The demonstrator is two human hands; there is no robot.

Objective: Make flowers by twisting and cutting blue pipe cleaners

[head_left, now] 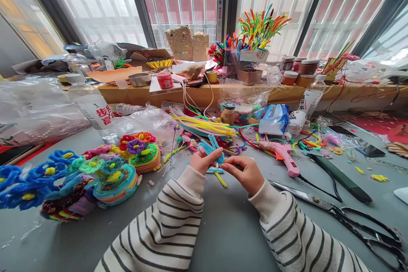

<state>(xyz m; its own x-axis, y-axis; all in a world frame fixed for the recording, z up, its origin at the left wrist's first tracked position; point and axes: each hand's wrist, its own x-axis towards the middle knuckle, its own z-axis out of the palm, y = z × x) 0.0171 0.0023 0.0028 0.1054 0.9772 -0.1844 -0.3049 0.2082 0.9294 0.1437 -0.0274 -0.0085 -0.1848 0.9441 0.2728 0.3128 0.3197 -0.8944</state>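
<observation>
Above the grey table, my left hand [203, 161] is closed round a small bunch of light blue pipe cleaners [209, 145], whose tips fan up past the fingers. My right hand [245, 173] pinches at the lower end of the same bunch, thumb and forefinger together. What exactly lies between those fingertips is too small to make out. Just below the hands lies a short yellow-green pipe cleaner piece [220, 179]. Behind them a thick bundle of yellow, pink and teal pipe cleaners [207, 126] is spread out.
Blue pipe cleaner flowers [47, 172] and coiled round pots [116, 189] stand at left. To the right are a pink glue gun [285, 157], large scissors [331, 208] and a dark green bar [342, 178]. Bottles [91, 106] and a wooden ledge [137, 95] with craft supplies line the back.
</observation>
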